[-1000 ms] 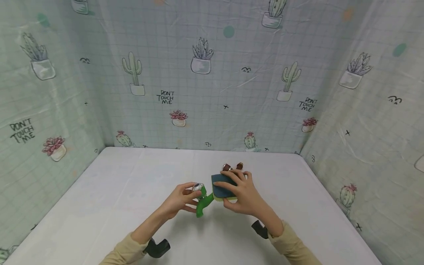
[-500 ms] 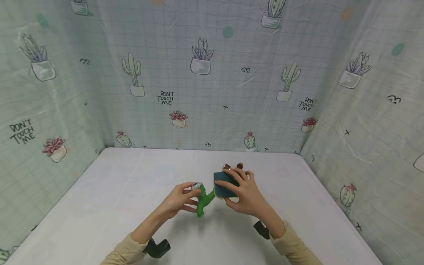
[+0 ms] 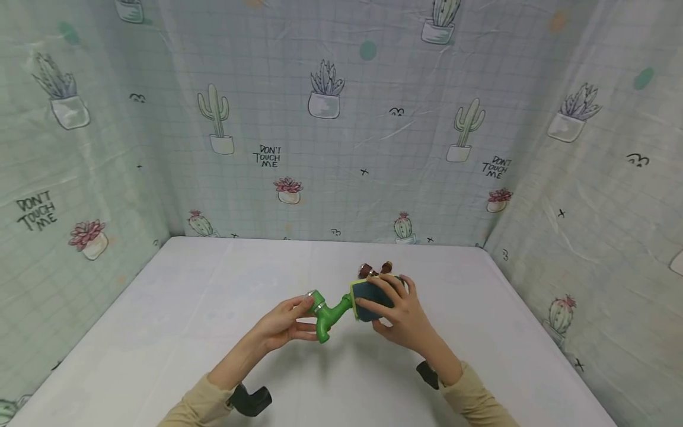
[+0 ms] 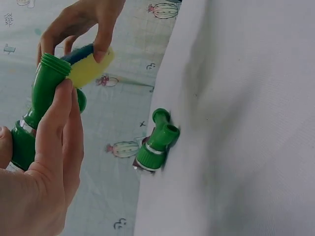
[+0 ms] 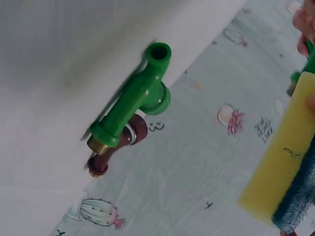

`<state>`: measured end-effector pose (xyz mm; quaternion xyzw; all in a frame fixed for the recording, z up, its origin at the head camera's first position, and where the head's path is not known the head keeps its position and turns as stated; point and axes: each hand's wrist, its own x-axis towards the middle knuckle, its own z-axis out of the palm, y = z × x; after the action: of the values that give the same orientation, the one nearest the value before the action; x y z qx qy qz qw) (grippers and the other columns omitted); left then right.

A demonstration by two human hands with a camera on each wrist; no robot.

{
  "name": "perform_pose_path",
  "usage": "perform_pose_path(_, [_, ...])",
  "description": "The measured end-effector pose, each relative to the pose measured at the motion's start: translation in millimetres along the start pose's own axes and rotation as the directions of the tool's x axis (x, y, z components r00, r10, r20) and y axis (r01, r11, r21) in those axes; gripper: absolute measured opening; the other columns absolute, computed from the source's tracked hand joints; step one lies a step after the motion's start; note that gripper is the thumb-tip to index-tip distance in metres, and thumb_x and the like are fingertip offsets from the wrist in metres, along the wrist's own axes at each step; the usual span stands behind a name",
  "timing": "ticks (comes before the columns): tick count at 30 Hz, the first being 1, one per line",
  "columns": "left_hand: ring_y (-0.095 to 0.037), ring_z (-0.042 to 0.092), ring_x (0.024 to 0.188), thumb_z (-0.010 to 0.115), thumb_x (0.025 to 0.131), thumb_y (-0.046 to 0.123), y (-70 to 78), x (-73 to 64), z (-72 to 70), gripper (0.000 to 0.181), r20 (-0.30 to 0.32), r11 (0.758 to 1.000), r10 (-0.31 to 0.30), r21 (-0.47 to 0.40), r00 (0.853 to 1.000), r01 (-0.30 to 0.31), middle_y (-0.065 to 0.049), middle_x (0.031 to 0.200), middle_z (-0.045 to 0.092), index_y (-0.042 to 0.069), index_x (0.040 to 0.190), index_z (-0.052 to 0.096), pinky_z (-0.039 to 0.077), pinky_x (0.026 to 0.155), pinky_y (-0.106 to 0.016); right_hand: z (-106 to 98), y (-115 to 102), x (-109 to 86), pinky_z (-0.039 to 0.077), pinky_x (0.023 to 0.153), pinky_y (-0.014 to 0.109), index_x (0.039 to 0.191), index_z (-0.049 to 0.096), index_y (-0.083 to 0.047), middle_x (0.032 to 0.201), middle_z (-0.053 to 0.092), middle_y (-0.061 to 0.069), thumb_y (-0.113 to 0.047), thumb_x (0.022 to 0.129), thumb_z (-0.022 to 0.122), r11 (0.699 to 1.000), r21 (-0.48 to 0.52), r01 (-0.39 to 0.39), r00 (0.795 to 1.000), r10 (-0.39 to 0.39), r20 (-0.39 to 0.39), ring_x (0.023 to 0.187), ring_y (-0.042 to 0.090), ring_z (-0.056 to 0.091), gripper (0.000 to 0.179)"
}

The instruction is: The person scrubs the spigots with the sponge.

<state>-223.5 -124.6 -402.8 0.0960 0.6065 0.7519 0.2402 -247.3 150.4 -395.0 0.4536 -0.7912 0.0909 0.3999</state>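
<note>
My left hand [image 3: 280, 326] grips a green tap [image 3: 333, 314] by its handle end, raised over the table. In the left wrist view the threaded end of this tap [image 4: 47, 88] points up, past my fingers. My right hand [image 3: 408, 320] holds a sponge [image 3: 370, 301], blue-green on one face and yellow on the other. The sponge's edge is right at the threaded end of the tap in the head view. Its yellow side [image 5: 280, 162] shows large in the right wrist view.
On the white table [image 3: 240, 267] lie a second green tap [image 5: 130, 101] and a brown tap [image 5: 106, 160], close together beyond my right hand. In the head view the sponge and hand hide that green tap. Cactus-print cloth [image 3: 331, 148] walls the back and sides.
The held tap has turned in my left hand, its silvery cap swinging out of sight to the left. My right hand and the sponge have shifted slightly right, and the sponge has tilted.
</note>
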Motion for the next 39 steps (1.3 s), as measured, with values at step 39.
perform_pose_path(39, [-0.026, 0.064, 0.094, 0.034, 0.096, 0.028, 5.2, -10.3, -4.0, 0.03, 0.193, 0.987, 0.056, -0.158, 0.98, -0.026, -0.005, 0.104, 0.057, 0.011, 0.118, 0.043, 0.052, 0.08, -0.041, 2, 10, -5.9, 0.047, 0.078, 0.049, 0.122, 0.045, -0.022, 0.132, 0.035, 0.014, -0.009, 0.068, 0.069, 0.865, 0.362, -0.347, 0.938, 0.321, 0.134, 0.115, 0.026, 0.032, 0.061])
